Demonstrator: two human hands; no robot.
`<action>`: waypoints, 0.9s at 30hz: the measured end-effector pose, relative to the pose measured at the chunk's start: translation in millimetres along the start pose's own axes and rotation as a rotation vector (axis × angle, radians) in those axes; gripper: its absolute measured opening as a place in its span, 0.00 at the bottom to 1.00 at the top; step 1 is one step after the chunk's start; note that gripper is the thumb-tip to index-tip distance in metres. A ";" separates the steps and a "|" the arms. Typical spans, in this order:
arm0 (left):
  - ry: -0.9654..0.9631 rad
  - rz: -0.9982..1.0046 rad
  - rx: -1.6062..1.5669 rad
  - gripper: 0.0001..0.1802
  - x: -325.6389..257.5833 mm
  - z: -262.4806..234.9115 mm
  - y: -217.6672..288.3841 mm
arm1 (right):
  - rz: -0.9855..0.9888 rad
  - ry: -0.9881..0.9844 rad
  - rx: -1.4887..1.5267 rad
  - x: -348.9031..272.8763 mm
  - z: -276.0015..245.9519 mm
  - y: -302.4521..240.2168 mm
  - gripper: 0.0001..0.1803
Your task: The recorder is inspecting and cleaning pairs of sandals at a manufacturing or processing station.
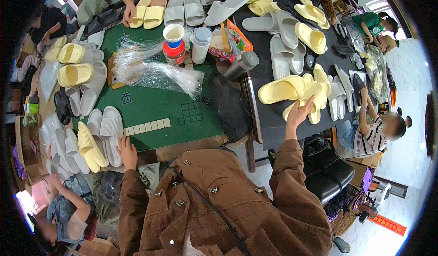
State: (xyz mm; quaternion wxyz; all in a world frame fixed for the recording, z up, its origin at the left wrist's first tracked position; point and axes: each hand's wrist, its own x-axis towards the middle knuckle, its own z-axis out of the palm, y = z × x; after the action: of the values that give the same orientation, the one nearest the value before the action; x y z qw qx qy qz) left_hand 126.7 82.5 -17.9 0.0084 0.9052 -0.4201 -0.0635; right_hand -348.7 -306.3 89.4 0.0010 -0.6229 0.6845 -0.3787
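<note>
The green table (150, 107) carries white and yellow slippers and clear bags (155, 71); a black table (269, 114) adjoins it at right. The right hand (299, 114), fingers spread, touches a yellow slipper (305, 101) on the black table. The left hand (127, 152), fingers apart, rests against a white slipper (111, 135) at the green table's near edge.

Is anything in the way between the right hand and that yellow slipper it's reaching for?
No. The right hand already has its fingertips on the yellow slipper on the black table, so nothing sits between them. Other yellow slippers lie right beside it.
</note>
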 end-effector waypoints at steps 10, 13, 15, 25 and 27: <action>0.122 0.034 -0.414 0.16 -35.2 30.6 55.2 | 0.298 -0.003 -0.132 -11.0 15.7 25.3 0.38; 0.143 0.129 -0.477 0.17 -33.7 36.2 77.1 | 0.389 -0.097 -0.165 -14.5 30.7 31.0 0.39; 0.118 0.121 -0.508 0.17 -33.0 35.7 90.0 | 0.414 -0.255 -0.293 -8.1 32.0 37.1 0.38; 0.068 0.215 -0.599 0.15 -30.0 44.7 97.6 | 0.455 -0.233 -0.380 14.4 39.6 50.4 0.32; 0.045 0.166 -0.660 0.15 -33.1 42.1 99.5 | 0.422 -0.231 -0.282 14.1 38.7 57.1 0.28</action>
State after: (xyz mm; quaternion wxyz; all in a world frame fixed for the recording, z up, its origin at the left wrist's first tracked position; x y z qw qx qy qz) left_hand 24.9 44.9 -49.3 0.3153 0.8176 -0.4488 -0.1751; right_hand -382.2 -341.9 38.7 0.0714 -0.4995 0.8404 -0.1975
